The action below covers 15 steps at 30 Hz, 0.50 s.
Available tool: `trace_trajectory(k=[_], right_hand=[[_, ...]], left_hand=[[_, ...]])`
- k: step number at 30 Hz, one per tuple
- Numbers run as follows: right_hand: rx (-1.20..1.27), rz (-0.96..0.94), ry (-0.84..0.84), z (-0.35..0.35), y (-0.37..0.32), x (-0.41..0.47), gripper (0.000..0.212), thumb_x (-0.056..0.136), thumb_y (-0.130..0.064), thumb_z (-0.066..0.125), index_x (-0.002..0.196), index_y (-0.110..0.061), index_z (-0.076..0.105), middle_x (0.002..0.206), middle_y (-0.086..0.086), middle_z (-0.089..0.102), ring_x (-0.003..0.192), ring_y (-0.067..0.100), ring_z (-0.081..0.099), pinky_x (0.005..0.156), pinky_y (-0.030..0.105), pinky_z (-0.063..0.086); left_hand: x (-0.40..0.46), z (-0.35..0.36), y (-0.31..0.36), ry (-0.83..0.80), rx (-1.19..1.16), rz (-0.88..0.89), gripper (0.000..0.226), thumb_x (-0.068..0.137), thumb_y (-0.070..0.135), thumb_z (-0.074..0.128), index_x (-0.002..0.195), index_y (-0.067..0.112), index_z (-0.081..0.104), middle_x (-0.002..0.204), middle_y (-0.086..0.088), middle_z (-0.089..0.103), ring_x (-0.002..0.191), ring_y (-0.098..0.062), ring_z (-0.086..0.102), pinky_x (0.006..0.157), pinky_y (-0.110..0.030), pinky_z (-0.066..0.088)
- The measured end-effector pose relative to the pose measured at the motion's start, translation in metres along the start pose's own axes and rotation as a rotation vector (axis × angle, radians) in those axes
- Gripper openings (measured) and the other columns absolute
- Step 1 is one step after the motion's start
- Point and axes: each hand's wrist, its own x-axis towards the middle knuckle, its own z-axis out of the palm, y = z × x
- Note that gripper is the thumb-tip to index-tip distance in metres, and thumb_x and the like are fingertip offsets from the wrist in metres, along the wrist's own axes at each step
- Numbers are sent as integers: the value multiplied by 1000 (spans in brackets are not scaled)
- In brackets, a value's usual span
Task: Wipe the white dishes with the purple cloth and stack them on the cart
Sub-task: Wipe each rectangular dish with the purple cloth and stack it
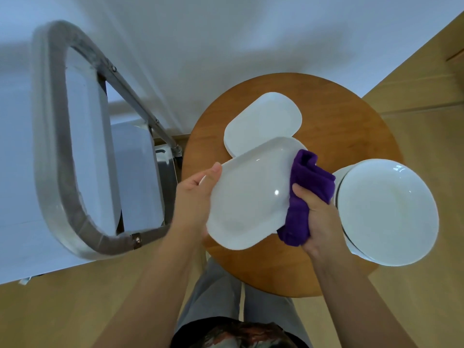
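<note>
Nearest me: my left hand [198, 197] grips the left edge of a rounded rectangular plate [248, 194], thumb over the rim, holding it tilted up off the table. My right hand [316, 217] is clenched around the purple cloth [306, 197], which is bunched and pressed against the plate's right edge.

Judgement: the wiping step is in hand, on this one plate. To do it well I should keep the left grip at the rim only, so fingers stay off the wiped face. I should sweep the cloth across the full face, then turn the plate for the underside. The glaze looks slick, so the cloth pressure needs backing from the left hand.

Right of my hands: a stack of round bowls [386, 212] overhangs the near right edge of the round wooden table [339, 114]; my right elbow must stay off it.

Farther: a second rectangular plate [261, 121] lies flat on the table, partly behind the held one.

Far left: the cart [62, 151] with its grey handle. I see no dishes stacked there.
</note>
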Motion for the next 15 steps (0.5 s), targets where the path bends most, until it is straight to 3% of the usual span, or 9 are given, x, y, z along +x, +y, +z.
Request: trace_trajectory(k=[4, 9, 12, 15], right_hand=[[-52, 19, -3, 22, 17, -7, 36, 80, -17, 71, 112, -27, 57, 101, 4, 70, 92, 26, 68, 78, 43, 57], [9, 94, -13, 27, 34, -21, 30, 81, -17, 70, 106, -28, 57, 84, -3, 73, 74, 17, 71, 56, 30, 56], [-23, 268, -68, 17, 28, -22, 32, 77, -18, 72, 107, -22, 59, 83, 3, 73, 70, 22, 71, 54, 31, 55], [-114, 517, -239, -2, 2, -17, 39, 69, -21, 72, 105, -12, 59, 74, 10, 72, 59, 24, 69, 49, 30, 54]], left_hand=[[-16, 31, -10, 184, -157, 22, 30, 92, 42, 53, 67, 46, 70, 72, 16, 70, 67, -1, 68, 53, -19, 53], [-8, 42, -9, 189, -193, 71, 32, 92, 41, 54, 65, 47, 69, 72, 15, 70, 66, -4, 68, 55, -21, 56], [-8, 36, -10, 52, -175, -71, 25, 83, 56, 52, 80, 40, 70, 86, 12, 72, 76, -6, 69, 63, -24, 57], [-4, 9, -5, -172, -190, -141, 59, 65, 76, 37, 112, 45, 57, 113, 5, 70, 104, -16, 66, 86, -39, 54]])
